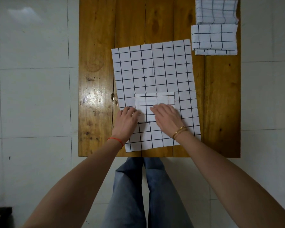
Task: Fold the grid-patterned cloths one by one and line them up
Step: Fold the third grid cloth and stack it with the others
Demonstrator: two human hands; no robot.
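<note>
The wooden surface (97, 63) stood on a pale tiled floor (31, 96). Near its front edge the left hand (127, 118), fingers curled, pressed the left end of a small folded cloth (152, 104). That piece lay on top of a large unfolded grid cloth (153, 71) spread flat. The right hand (167, 118) lay open and flat on it. At the far right, two folded cloths (214, 39) sat in a line, edges touching.
</note>
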